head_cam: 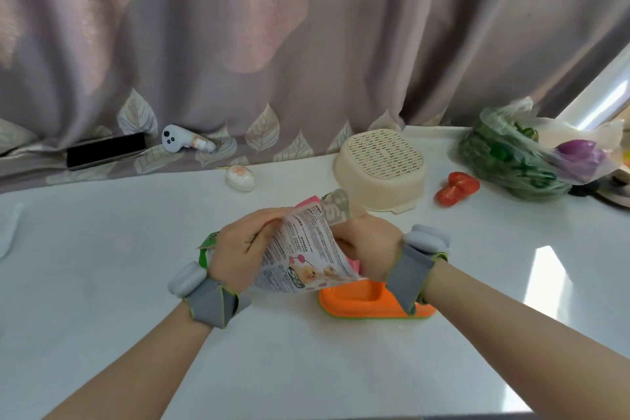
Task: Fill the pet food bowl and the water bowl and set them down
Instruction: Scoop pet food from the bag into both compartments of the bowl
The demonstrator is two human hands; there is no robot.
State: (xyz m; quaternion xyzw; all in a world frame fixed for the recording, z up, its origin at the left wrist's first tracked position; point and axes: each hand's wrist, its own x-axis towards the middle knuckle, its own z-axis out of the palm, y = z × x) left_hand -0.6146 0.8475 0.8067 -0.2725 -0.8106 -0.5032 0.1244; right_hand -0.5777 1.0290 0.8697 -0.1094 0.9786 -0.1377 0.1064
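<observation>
Both hands clamped on pet food bag (303, 249): left hand (238, 249) and right hand (370, 245) pinch its top, likely opening it; orange bowl (354, 303) directly below for pouring.

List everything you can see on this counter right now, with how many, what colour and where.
pet food bag: one, white, pink and green, held over the counter's middle
pet bowl: one, orange with a green base, under the bag
strainer basket: one, cream, upside down behind the bowl
tomato pieces: two, red, right of the basket
vegetable bags: clear, green and purple contents, far right
small case: one, white, by the curtain
handheld device: one, white, back left
phone: one, black, back left
curtain: one, mauve, behind
counter: one, white
left hand: grip on the bag, grey wristband
right hand: grip on the bag, grey wristband
</observation>
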